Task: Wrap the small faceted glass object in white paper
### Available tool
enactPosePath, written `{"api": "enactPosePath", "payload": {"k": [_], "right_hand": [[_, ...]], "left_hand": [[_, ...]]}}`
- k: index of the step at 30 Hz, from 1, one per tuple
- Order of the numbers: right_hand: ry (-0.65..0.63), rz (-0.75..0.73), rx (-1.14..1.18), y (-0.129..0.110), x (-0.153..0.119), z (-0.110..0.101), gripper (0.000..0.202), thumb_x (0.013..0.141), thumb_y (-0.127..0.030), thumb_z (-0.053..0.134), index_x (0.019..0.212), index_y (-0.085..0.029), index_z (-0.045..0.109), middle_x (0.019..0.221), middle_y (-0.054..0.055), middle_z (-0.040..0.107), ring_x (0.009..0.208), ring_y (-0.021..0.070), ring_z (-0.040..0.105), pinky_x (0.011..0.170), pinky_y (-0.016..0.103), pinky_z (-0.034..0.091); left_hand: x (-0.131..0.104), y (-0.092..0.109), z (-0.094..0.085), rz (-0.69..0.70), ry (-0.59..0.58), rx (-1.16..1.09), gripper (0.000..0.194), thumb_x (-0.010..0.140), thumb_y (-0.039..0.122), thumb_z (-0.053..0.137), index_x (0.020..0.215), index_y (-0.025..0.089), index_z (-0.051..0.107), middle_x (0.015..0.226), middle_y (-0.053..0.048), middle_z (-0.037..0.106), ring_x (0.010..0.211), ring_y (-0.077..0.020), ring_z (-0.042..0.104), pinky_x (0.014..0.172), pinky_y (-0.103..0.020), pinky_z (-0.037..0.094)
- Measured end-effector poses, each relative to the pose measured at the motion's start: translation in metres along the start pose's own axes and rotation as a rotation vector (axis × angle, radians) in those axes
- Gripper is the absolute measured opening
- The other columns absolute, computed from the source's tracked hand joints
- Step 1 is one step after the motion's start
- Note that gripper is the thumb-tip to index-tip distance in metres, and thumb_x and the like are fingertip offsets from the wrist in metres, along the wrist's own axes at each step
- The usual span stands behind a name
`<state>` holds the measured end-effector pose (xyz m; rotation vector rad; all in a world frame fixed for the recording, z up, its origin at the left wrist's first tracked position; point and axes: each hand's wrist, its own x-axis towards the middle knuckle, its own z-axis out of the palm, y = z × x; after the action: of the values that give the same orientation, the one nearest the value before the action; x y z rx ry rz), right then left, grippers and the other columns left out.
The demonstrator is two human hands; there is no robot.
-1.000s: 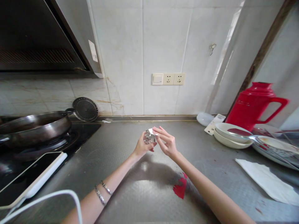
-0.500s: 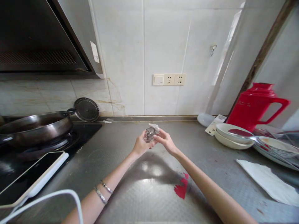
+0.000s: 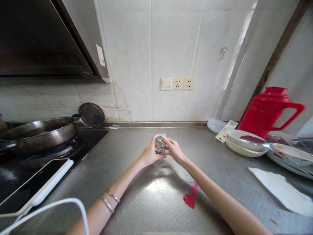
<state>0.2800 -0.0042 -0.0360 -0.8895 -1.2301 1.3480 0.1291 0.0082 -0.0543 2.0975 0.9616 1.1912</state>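
A small, clear, glass-like cup (image 3: 160, 146) is held above the middle of the metal counter (image 3: 137, 209). My left hand (image 3: 150, 152) wraps round its left side and underside. From the right, my right hand (image 3: 174, 149) pinches the cup with thumb and fingertips. Something pale and whitish shows at the top of the cup, too small to tell whether it is paper or the rim. Below the hands, their shadow falls on the counter, and a torn red patch (image 3: 191, 197) lies near my right forearm.
At left, a steel pan (image 3: 46, 130) sits on the black stove, with a phone (image 3: 34, 186) and white cable (image 3: 61, 201) in front. To the right stand stacked bowls (image 3: 244, 147), a red thermos (image 3: 266, 111) and a white paper sheet (image 3: 278, 189). A range hood (image 3: 36, 39) overhangs the stove.
The cup has turned in my hands and come slightly lower and to the right. The white piece that stuck up from its top shows less now.
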Motion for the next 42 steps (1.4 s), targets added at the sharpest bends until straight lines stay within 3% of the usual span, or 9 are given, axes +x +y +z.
{"api": "enactPosePath", "payload": {"k": [3,6,11,17,22,25,33,38,42], "right_hand": [[0.039,0.019,-0.096,0.001,0.001,0.0,0.046,0.082,-0.056,0.055,0.108,-0.021,0.066,0.105,0.007,0.07,0.079,0.0214,0.07,0.057,0.03,0.057],[0.108,-0.057,-0.26,0.0,0.004,-0.004,0.047,0.085,-0.057,0.049,0.106,-0.02,0.069,0.106,0.008,0.071,0.091,0.0255,0.068,0.067,0.035,0.057],[0.146,-0.404,-0.457,0.0,0.002,-0.008,0.04,0.087,-0.049,0.049,0.102,-0.02,0.073,0.112,0.006,0.071,0.112,0.0277,0.061,0.098,0.042,0.046],[0.208,-0.763,-0.685,0.007,-0.007,-0.006,0.033,0.093,-0.034,0.044,0.111,-0.022,0.069,0.114,0.008,0.07,0.109,0.0241,0.064,0.097,0.04,0.049],[0.03,-1.013,-0.824,0.01,-0.009,-0.011,0.034,0.092,-0.023,0.044,0.119,-0.024,0.064,0.122,0.007,0.065,0.119,0.0228,0.058,0.107,0.049,0.041],[-0.027,-1.016,-0.834,0.01,-0.009,-0.013,0.034,0.092,-0.023,0.043,0.119,-0.024,0.063,0.123,0.007,0.065,0.12,0.0234,0.057,0.108,0.052,0.039],[0.129,-0.86,-0.662,0.01,-0.006,-0.011,0.029,0.095,-0.03,0.044,0.108,-0.026,0.07,0.109,0.007,0.071,0.108,0.0236,0.065,0.105,0.048,0.042],[0.0,-0.982,-0.698,0.01,-0.011,-0.008,0.028,0.093,-0.028,0.047,0.111,-0.026,0.068,0.115,0.007,0.069,0.114,0.0239,0.061,0.107,0.05,0.04],[0.0,-0.907,-0.679,0.007,-0.012,-0.006,0.029,0.094,-0.03,0.046,0.111,-0.027,0.069,0.118,0.005,0.067,0.115,0.0241,0.06,0.108,0.052,0.038]], "left_hand": [[-0.001,-0.001,0.003,-0.006,0.036,-0.001,0.087,0.06,0.031,0.082,0.133,0.023,0.035,0.118,-0.013,0.063,0.102,-0.0264,0.063,0.087,-0.04,0.05],[0.0,-0.002,0.004,-0.015,0.057,-0.009,0.087,0.057,0.025,0.083,0.13,0.022,0.036,0.117,-0.013,0.063,0.101,-0.0257,0.064,0.086,-0.038,0.051],[0.001,-0.002,0.004,-0.045,0.07,-0.02,0.088,0.054,0.026,0.083,0.128,0.021,0.036,0.114,-0.011,0.063,0.096,-0.0233,0.064,0.083,-0.035,0.051],[0.0,0.002,0.003,-0.066,0.067,-0.045,0.082,0.055,0.027,0.083,0.124,0.022,0.038,0.105,-0.006,0.066,0.086,-0.0191,0.065,0.076,-0.03,0.051],[-0.001,0.001,0.003,0.002,0.05,-0.066,0.072,0.059,0.027,0.08,0.12,0.021,0.042,0.11,-0.007,0.065,0.09,-0.0198,0.064,0.079,-0.03,0.05],[-0.001,0.001,0.004,0.049,0.048,-0.057,0.072,0.059,0.026,0.079,0.121,0.021,0.043,0.114,-0.008,0.063,0.094,-0.0204,0.063,0.081,-0.03,0.049],[-0.002,-0.004,0.008,-0.023,0.01,-0.016,0.08,0.055,0.027,0.082,0.125,0.021,0.043,0.107,-0.005,0.065,0.084,-0.0184,0.063,0.074,-0.03,0.05],[-0.001,-0.007,0.008,0.08,0.032,-0.05,0.074,0.059,0.024,0.08,0.123,0.02,0.045,0.122,-0.01,0.059,0.105,-0.0235,0.06,0.091,-0.035,0.048],[-0.002,-0.002,0.008,0.108,0.028,-0.022,0.071,0.059,0.024,0.079,0.122,0.02,0.046,0.123,-0.01,0.058,0.109,-0.0249,0.058,0.093,-0.036,0.047]]}}
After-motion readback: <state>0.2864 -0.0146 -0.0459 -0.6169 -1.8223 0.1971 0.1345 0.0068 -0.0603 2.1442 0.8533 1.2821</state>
